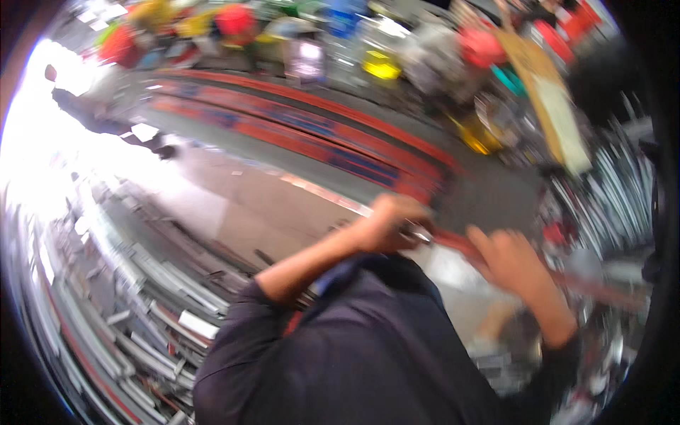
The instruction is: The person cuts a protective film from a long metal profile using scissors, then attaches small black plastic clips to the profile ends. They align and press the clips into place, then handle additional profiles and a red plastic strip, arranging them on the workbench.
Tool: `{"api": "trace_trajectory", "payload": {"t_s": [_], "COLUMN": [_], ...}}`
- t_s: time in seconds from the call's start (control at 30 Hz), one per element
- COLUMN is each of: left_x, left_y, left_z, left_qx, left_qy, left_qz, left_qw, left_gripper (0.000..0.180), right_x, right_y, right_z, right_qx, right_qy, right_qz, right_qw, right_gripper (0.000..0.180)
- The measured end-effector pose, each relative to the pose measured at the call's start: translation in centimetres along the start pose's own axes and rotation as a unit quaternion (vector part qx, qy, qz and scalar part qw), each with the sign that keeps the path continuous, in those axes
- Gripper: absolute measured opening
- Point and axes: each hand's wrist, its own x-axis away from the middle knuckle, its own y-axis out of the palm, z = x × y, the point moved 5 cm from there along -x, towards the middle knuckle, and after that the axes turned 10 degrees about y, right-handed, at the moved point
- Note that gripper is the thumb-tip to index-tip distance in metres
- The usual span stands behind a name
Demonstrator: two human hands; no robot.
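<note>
The picture is smeared by motion. My left hand [395,223] is closed in front of my body, its fingers curled round a small shiny metal piece [419,233], whose kind I cannot make out. A long, narrow red bar [457,242] runs from beside that hand toward the right, along the near side of the grey worktop [492,195]. Over this bar lies my right hand [511,261], thumb stretched toward the left hand and fingers bent; blur hides how firmly they hold. On the worktop, beyond the left hand, lie long red-and-blue strips [312,131].
Bottles with yellow liquid [382,64], a blue container [345,18] and red items crowd the worktop's far side. A long tan-and-white piece [549,99] slants at right, near a bundle of grey strips [609,191]. Stacked metal profiles [156,283] fill the left. Another person [99,117] is far left.
</note>
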Motion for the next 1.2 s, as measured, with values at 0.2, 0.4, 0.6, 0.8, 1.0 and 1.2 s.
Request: {"api": "trace_trajectory", "payload": {"t_s": [0.2,0.4,0.6,0.8,1.0,1.2], "left_x": [-0.9,-0.9,-0.7,-0.6,-1.0,-0.5], "left_y": [0.4,0.0,0.3,0.2,-0.7,-1.2], "left_z": [-0.1,0.2,0.2,0.7,0.5,0.3], "left_qx": [0.027,0.011,-0.018,-0.051,-0.07,-0.055], "left_qy": [0.017,-0.008,0.038,0.033,-0.004,-0.052], "left_qz": [0.088,0.086,0.105,0.091,0.075,0.041], "left_qw": [0.996,0.996,0.994,0.994,0.995,0.996], "left_gripper": [0.03,0.025,0.023,0.024,0.041,0.042], "right_x": [-0.8,-1.6,-1.4,-1.3,-2.0,-2.4], "right_y": [1.5,1.5,1.8,2.0,2.7,3.5], "right_z": [2.2,1.7,1.7,1.5,1.4,0.5], "right_qx": [-0.073,-0.065,-0.078,-0.08,-0.072,-0.088], "right_qy": [-0.033,-0.058,-0.058,-0.055,-0.029,-0.018], "right_qz": [0.018,0.036,0.035,0.028,0.013,-0.014], "right_qw": [0.997,0.996,0.995,0.995,0.997,0.996], "right_gripper": [0.036,0.036,0.038,0.039,0.041,0.04]}}
